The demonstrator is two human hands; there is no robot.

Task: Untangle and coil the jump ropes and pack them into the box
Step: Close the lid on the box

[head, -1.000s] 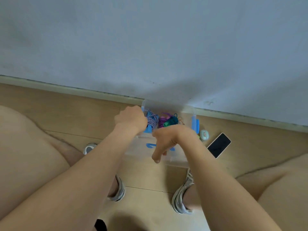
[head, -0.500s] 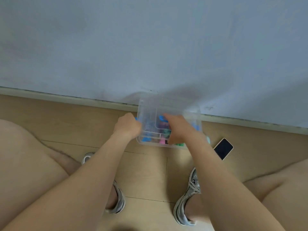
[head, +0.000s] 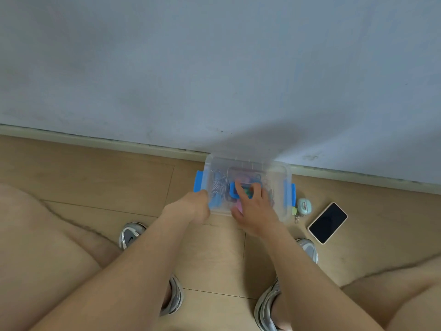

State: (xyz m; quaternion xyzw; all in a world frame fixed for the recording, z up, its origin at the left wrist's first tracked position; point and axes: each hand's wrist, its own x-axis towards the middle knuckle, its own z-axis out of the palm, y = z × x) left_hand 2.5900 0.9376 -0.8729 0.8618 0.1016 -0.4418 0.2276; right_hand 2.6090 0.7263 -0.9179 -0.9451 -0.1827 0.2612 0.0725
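Box: clear plastic box with blue side latches [head: 278,174], frame centre, on the floor by the wall, lid on.
Ropes: striped blue-and-white jump rope [head: 217,186] inside, left part.
Left hand [head: 194,207]: at the box's lower left corner, fingers hidden; grip unclear.
Right hand [head: 254,209]: fingers spread flat on the lid.

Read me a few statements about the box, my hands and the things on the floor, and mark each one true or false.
1. The lid is on the clear box. True.
2. The phone lies to the left of the box. False: it lies on the floor to the box's right, beyond a small pale case.
3. The right hand rests on top of the lid with its fingers spread. True.
4. The phone's screen is lit. False: it is dark.
5. The left hand is well away from the box. False: it is at the box's near left corner.
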